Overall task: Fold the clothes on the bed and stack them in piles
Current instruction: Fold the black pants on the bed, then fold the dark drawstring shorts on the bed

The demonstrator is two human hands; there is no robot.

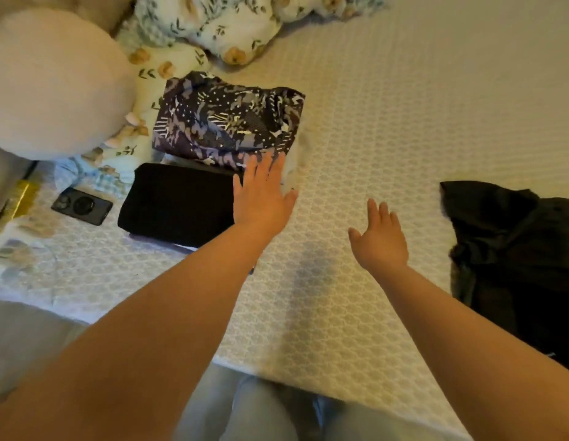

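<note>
left hand [260, 195] flat, empty, at folded black garment [178, 203] | right hand [380, 240] spread, empty, mid-bed [388, 122] | unfolded black pile [518, 259] lies right, nearer right hand; likely next

I can read no text, label, brand, number or sign anywhere from here; the phone [82, 205] lying on the bed [388, 122] shows only its dark back and camera ring, with no lettering I can make out; the yellow object [22, 198] at the left edge is too blurred to read.
</note>
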